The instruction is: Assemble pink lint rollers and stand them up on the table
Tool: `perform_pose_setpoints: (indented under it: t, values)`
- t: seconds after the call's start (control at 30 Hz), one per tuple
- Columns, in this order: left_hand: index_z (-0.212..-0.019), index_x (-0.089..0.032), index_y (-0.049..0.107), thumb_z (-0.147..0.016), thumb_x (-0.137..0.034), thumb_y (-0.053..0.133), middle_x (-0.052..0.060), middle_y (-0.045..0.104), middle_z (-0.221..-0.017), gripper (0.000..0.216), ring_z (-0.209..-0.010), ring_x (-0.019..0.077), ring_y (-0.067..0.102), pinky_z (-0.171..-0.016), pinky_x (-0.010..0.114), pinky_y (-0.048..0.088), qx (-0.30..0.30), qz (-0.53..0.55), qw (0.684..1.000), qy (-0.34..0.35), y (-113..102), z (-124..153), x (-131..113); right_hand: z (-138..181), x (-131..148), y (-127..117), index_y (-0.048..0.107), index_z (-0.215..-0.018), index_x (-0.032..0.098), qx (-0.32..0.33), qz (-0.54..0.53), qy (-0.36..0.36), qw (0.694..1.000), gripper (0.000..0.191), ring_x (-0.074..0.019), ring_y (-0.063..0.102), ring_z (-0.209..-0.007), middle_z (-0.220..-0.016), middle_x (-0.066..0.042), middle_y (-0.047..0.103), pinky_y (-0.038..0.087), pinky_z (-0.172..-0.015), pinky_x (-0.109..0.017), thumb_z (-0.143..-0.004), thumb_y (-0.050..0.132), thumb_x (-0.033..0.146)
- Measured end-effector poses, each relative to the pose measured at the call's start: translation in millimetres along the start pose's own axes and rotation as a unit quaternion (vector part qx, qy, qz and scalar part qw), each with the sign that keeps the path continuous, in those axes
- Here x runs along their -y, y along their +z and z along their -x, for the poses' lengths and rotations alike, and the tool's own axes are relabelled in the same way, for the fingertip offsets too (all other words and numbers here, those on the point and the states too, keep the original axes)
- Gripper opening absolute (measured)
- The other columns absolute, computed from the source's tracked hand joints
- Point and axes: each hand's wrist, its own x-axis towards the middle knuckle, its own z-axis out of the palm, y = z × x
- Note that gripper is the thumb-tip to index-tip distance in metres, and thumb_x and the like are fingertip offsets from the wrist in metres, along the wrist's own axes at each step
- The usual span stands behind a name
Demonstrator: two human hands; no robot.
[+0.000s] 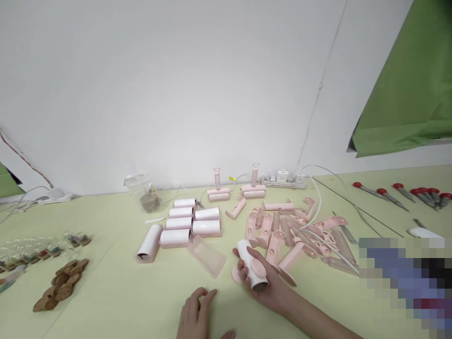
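Note:
My right hand (271,285) is wrapped round a white lint roller refill (246,253), tilted above the table. A pink round end piece (259,268) lies against the roll's side; whether it is joined to a frame behind is hidden. Another pink disc (237,274) shows just left of my fingers. My left hand (195,313) rests near the table's front edge, fingers loosely bent and apart, with nothing in it. Beyond it lies a translucent pink cover (207,256). Pink lint roller frames (274,247) are heaped just past my right hand.
Several white rolls in pink cases (175,238) stand grouped left of centre. Two upright pink lint rollers (253,190) stand by the wall near a power strip (282,182). White cables (319,202) cross the heap. Brown wooden pieces (61,285) lie left, red-handled tools (383,192) right.

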Motion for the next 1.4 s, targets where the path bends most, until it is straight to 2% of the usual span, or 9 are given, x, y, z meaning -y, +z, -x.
perform_pose_setpoints:
  t: [0.2,0.37,0.47,0.6,0.73,0.87,1.03,1.17,1.4]
  values:
    - [-0.13,-0.018,0.033,-0.083,-0.024,0.038,0.009,0.045,-0.126,0.047,-0.102,0.0204,0.053,-0.082,0.03,0.048,0.064,-0.026,0.986,0.15,18,-44,-27,0,-1,2,0.051,-0.104,0.02,0.014,0.009,-0.009,1.0,0.032,-0.0044,0.049,-0.054,-0.072,0.003,0.049,0.039,-0.048,-0.013,-0.076,0.064,0.031]
    - [-0.117,-0.019,0.05,-0.085,-0.027,0.038,0.007,0.058,-0.112,0.035,-0.09,0.0199,0.058,-0.079,0.03,0.05,0.048,-0.031,0.977,0.208,32,-62,-19,1,-2,2,0.051,-0.101,0.021,0.004,0.037,-0.061,0.997,0.027,-0.0065,0.05,-0.05,-0.069,0.002,0.051,0.037,-0.045,-0.014,-0.078,0.06,0.032]
    - [-0.114,-0.019,0.051,-0.082,-0.034,0.043,0.008,0.06,-0.101,0.036,-0.094,0.0196,0.056,-0.082,0.029,0.049,0.005,0.075,0.984,0.163,28,-57,-10,0,-2,1,0.052,-0.101,0.02,-0.011,0.059,-0.094,0.994,0.025,-0.0082,0.05,-0.048,-0.067,0.001,0.053,0.037,-0.043,-0.016,-0.08,0.056,0.033]
    - [-0.11,-0.022,0.054,-0.08,-0.04,0.041,0.008,0.055,-0.097,0.037,-0.092,0.0189,0.054,-0.081,0.029,0.047,-0.063,0.23,0.971,0.024,-5,-61,-17,-3,-3,-2,0.051,-0.101,0.018,-0.04,0.07,-0.104,0.991,0.028,-0.0076,0.052,-0.05,-0.068,0.001,0.054,0.04,-0.046,-0.016,-0.08,0.058,0.036]
    - [-0.11,-0.023,0.055,-0.078,-0.046,0.045,0.004,0.052,-0.113,0.04,-0.104,0.0194,0.048,-0.087,0.029,0.043,-0.018,0.339,0.938,-0.067,-39,-98,-36,-4,-8,-6,0.05,-0.102,0.018,-0.053,0.1,-0.077,0.991,0.031,-0.0088,0.052,-0.049,-0.068,0.0,0.054,0.04,-0.044,-0.017,-0.078,0.061,0.036]
    - [-0.105,-0.015,0.056,-0.079,-0.048,0.04,0.006,0.057,-0.1,0.044,-0.095,0.0192,0.051,-0.088,0.032,0.04,0.097,0.365,0.924,-0.06,-43,-134,-51,2,-9,-5,0.049,-0.107,0.019,-0.006,0.115,-0.024,0.993,0.033,-0.007,0.048,-0.045,-0.064,0.002,0.049,0.032,-0.037,-0.013,-0.08,0.056,0.036]
    - [-0.085,-0.014,0.063,-0.082,-0.044,0.038,0.002,0.055,-0.075,0.039,-0.071,0.0141,0.054,-0.067,0.026,0.047,0.191,0.391,0.899,-0.045,-28,-138,-60,6,-5,-1,0.048,-0.1,0.019,0.007,0.103,0.023,0.994,0.026,-0.0056,0.044,-0.042,-0.06,0.004,0.045,0.028,-0.036,-0.012,-0.084,0.048,0.039]
    - [-0.103,-0.016,0.059,-0.083,-0.042,0.038,0.005,0.053,-0.09,0.039,-0.08,0.0143,0.054,-0.071,0.025,0.047,0.2,0.399,0.893,-0.053,-26,-130,-62,5,-6,-2,0.048,-0.089,0.018,-0.019,0.102,0.026,0.994,0.023,-0.006,0.043,-0.04,-0.059,0.004,0.045,0.027,-0.035,-0.013,-0.087,0.042,0.04]
    - [-0.108,-0.02,0.058,-0.087,-0.043,0.028,0.006,0.057,-0.085,0.043,-0.079,0.0153,0.054,-0.073,0.026,0.044,0.174,0.337,0.925,0.002,-39,-124,-68,11,-7,-3,0.047,-0.072,0.013,0.014,0.125,0.023,0.992,0.025,-0.0061,0.043,-0.041,-0.06,0.002,0.047,0.027,-0.034,-0.014,-0.083,0.049,0.036]
